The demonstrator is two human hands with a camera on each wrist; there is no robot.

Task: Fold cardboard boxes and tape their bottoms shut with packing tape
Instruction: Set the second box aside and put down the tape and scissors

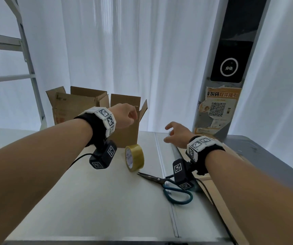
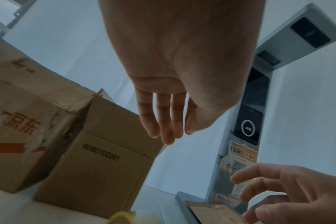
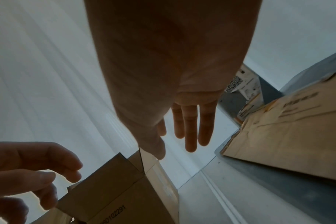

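A small brown box stands upright on the table with its top flaps raised; a number is printed on its side. My left hand hovers in front of its upper flaps with relaxed fingers, holding nothing. My right hand hangs in the air to the right of the box, fingers spread and empty. A roll of yellowish packing tape stands on edge in front of the box. Black scissors with teal handles lie closed beside the tape.
A larger printed box stands open behind the small one. Flattened cardboard lies along the table's right side. A grey kiosk pillar rises at the back right, a metal frame at the left. White curtains hang behind.
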